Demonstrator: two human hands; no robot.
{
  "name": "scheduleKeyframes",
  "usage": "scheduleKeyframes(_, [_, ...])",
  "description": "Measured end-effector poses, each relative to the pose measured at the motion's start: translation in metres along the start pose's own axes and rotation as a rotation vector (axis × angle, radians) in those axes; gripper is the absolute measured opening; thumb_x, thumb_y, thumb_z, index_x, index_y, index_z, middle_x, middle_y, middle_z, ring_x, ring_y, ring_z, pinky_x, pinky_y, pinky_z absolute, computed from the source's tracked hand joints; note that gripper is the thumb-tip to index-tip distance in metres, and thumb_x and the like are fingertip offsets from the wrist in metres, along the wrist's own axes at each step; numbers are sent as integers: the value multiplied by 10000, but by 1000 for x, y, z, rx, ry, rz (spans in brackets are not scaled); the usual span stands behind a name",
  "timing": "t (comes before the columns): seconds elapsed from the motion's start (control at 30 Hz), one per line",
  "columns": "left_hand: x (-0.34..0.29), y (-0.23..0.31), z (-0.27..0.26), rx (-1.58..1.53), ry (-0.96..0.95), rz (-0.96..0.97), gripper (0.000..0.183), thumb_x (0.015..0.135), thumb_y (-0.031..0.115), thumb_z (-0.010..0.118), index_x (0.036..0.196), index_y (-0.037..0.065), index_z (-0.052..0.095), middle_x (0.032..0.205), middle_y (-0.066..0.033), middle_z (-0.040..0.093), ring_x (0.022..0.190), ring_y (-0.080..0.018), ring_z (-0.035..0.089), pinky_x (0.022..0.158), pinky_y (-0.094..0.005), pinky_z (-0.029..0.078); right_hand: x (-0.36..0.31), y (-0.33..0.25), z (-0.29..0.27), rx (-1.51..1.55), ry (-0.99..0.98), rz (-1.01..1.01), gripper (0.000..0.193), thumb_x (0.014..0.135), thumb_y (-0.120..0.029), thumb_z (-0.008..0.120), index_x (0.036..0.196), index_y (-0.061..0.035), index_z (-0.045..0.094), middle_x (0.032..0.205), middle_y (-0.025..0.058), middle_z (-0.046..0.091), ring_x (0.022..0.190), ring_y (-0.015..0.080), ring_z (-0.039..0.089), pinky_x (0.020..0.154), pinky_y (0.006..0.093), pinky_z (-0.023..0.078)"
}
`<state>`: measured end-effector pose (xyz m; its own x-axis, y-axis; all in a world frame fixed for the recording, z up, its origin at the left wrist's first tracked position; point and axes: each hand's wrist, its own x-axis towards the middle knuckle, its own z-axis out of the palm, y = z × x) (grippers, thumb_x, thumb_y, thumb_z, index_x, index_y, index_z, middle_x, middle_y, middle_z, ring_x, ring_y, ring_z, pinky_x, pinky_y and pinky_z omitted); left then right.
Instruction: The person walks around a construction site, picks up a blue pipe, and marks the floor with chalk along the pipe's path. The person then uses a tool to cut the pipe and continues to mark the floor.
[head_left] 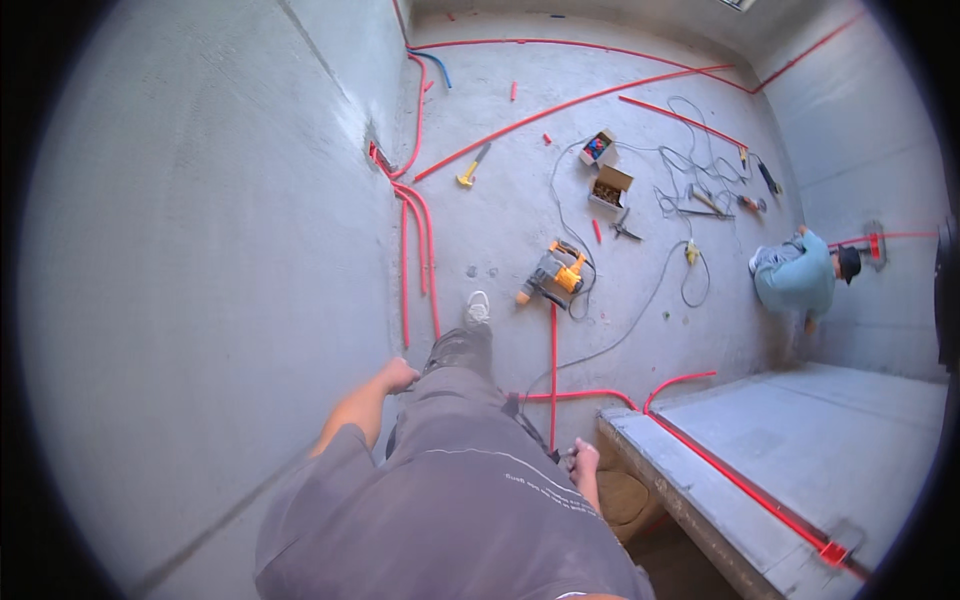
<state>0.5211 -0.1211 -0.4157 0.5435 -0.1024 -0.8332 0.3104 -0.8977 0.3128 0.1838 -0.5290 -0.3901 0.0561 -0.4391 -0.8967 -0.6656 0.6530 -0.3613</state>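
I stand on a bare concrete floor, looking down my grey shirt and trousers. My left hand (398, 375) hangs by my left hip with its fingers curled into a loose fist and nothing visible in it. My right hand (583, 463) hangs at my right side with curled fingers. A small dark thing shows at its fingertips, and I cannot tell whether it is held. My shoe (477, 310) points ahead toward a yellow power drill (553, 275) lying on the floor. A red conduit (552, 360) runs from the drill back toward me.
Red conduits (425, 240) run along the floor and up the left wall. Ahead lie a yellow hammer (472, 168), two open cardboard boxes (610, 188), grey cables (690, 165) and hand tools. Another person (797, 277) crouches at the right wall. A raised concrete ledge (800, 450) stands at my right.
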Motion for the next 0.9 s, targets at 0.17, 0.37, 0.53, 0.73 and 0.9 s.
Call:
scheduleKeyframes(0.17, [28,44,-100,-188,101,34,347,702,247,700,870,-54,669,808,-219,678,712,-293,661,650,-393,515,15,-138,81,-188,-73,-149,204,896,-263,605,889,-59,608,667,36,539,447,117,422,366,291,329])
scheduleKeyframes(0.37, [52,93,-193,-492,273,-29,245,716,240,719,791,12,668,741,-101,661,681,-196,608,627,-367,486,22,-258,156,-350,-104,-241,250,894,-279,614,1016,-62,593,671,29,554,404,77,365,359,258,298])
scheduleKeyframes(0.53, [87,90,-190,-452,309,-89,281,702,248,693,804,-12,667,743,-179,666,693,-285,644,639,-404,503,50,-305,187,-431,-114,-172,284,884,-280,616,1035,-39,608,709,57,580,452,112,406,383,293,331])
scheduleKeyframes(0.73, [113,119,-179,-242,90,-208,319,683,249,671,818,-39,693,831,-241,685,779,-335,671,713,-424,516,98,-374,233,-699,-154,-125,262,899,-268,562,996,-34,629,752,95,607,528,172,491,415,339,380])
scheduleKeyframes(0.9, [156,172,-198,-315,30,-401,351,709,289,683,860,-27,716,865,-254,685,807,-334,683,738,-422,521,161,-484,286,-682,-224,-99,264,904,-273,555,969,-29,632,776,106,605,561,185,515,450,359,403])
